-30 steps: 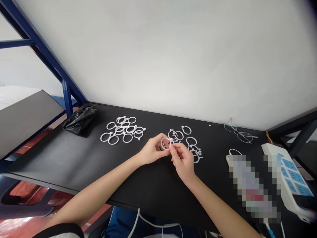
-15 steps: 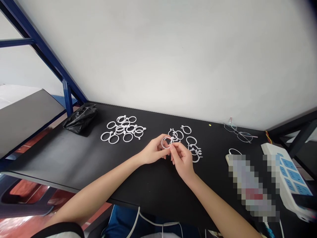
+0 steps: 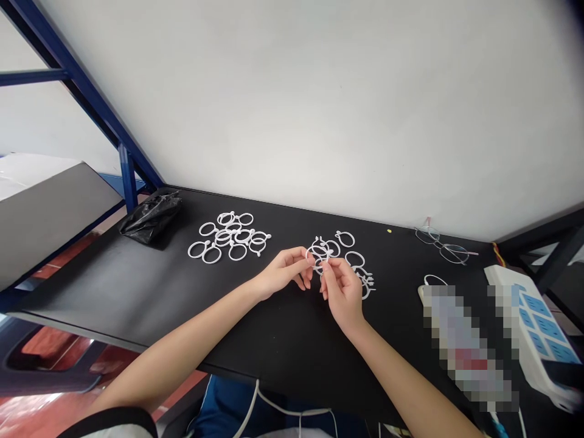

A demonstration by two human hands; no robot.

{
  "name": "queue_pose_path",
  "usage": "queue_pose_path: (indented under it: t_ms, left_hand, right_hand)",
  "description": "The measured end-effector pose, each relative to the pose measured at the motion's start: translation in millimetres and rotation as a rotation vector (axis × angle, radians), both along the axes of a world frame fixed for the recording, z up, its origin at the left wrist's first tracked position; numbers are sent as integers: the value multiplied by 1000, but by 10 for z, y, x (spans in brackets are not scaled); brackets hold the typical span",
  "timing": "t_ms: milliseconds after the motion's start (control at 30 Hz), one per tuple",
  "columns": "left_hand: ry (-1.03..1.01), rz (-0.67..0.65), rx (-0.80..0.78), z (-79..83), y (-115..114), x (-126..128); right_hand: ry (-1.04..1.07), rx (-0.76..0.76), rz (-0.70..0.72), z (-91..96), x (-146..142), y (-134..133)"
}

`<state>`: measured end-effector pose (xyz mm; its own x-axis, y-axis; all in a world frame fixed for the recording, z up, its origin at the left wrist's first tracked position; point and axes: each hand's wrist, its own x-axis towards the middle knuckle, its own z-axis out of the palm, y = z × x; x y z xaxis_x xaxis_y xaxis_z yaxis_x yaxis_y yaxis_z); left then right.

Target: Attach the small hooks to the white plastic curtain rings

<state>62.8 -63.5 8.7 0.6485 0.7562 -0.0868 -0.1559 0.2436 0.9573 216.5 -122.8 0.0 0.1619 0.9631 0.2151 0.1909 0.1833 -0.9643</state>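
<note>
Both hands have shifted rightward over the loose rings (image 3: 354,252); the left hand (image 3: 283,272) and right hand (image 3: 342,291) nearly close, fingertips pinching a white plastic ring (image 3: 311,250); it looks light and stiff, best held by its rim.

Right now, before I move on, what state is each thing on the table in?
Left hand: pinching a white plastic ring
Right hand: fingertips on the same white plastic ring
Left ring pile: lying flat, rings overlapping
Right ring group: lying flat, loosely scattered
Eyeglasses: unfolded, lying on the table
Black plastic bag: crumpled
</note>
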Motion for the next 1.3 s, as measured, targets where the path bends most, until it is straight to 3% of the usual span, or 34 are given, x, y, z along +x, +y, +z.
queue_pose_path:
  t_ms: [167,400,667,1300]
  left_hand:
    - [49,28,20,-23,-5,10]
    - [177,8,175,-84,-21,24]
    - [166,-89,160,-77,-25,10]
    - [106,10,164,-86,-7,7]
  right_hand:
    - [1,1,-54,23,12,7]
    - [14,13,-24,9,-2,11]
    - [12,33,-26,1,-9,5]
    - [63,-19,-9,-17,-11,10]
